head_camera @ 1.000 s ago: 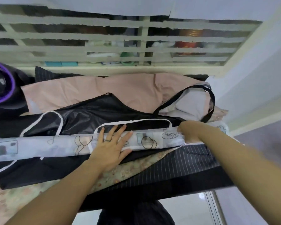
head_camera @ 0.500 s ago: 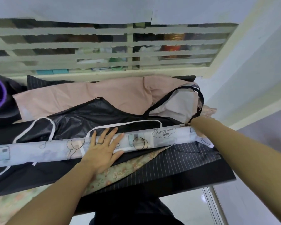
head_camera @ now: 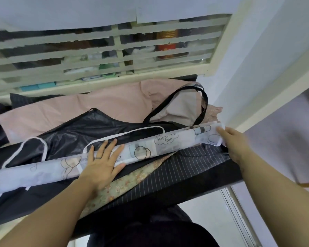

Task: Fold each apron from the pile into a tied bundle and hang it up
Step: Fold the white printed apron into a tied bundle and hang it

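**Desk:** Where is the apron relative to your hands?

**Me:** The printed apron [head_camera: 168,142] is folded into a long narrow strip that crosses the pile from left to right and rises toward the right. My left hand [head_camera: 102,164] lies flat on its middle, fingers spread wide and straight, palm pressing it down. There's a ring [head_camera: 98,158] on one finger.

**Desk:** And the right?

**Me:** My right hand [head_camera: 235,145] is at the strip's far right end, near the wall [head_camera: 257,68]. Its fingertips [head_camera: 221,130] lie on top of the cloth. The thumb is hidden, so I can't tell if it is pinching the end or only pressing it.

**Desk:** What's underneath?

**Me:** A glossy black apron [head_camera: 96,129] with white edging lies directly behind the strip, and its white strap loop [head_camera: 125,133] curves just past my left fingertips. Beyond that is a pink apron [head_camera: 96,107], with a black neck strap [head_camera: 202,104] looped over its right side. On the near side, a floral cloth [head_camera: 114,188] and a pinstriped cloth [head_camera: 185,168] stick out from under the strip.

**Desk:** Anything in the way?

**Me:** A slatted window [head_camera: 114,56] runs just behind the pile, and the wall is close beside my right hand.
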